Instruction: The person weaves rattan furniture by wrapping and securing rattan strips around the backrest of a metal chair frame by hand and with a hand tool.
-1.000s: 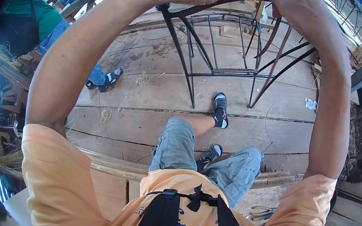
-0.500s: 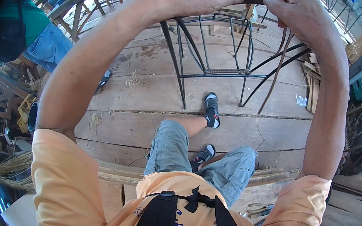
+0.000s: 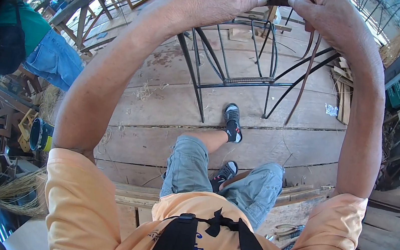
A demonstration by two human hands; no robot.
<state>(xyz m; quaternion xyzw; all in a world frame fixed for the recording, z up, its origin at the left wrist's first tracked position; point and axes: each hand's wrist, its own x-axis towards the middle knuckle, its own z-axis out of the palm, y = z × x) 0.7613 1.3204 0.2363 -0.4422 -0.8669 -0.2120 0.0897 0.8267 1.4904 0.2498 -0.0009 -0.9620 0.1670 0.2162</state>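
A black metal chair frame (image 3: 232, 73) stands on the wooden plank floor (image 3: 163, 100) in front of me. Both my arms reach forward to its top rail. My left hand (image 3: 211, 0) is closed on the dark rail, fingertips pinching it. My right hand (image 3: 326, 12) grips the same rail just to the right and holds thin brown weaving strands (image 3: 308, 73) that hang down beside the frame. My legs in grey shorts and dark shoes (image 3: 232, 121) rest below the frame.
A person in a green top and blue jeans (image 3: 43, 48) stands at the left by wooden frames. Loose straw (image 3: 19, 192) and a dark can (image 3: 39, 135) lie at lower left. Stacked planks (image 3: 389, 221) sit at the right.
The view has shifted so the frame and my hands sit lower and closer. My hands stay on the rail. The person at left has moved nearer.
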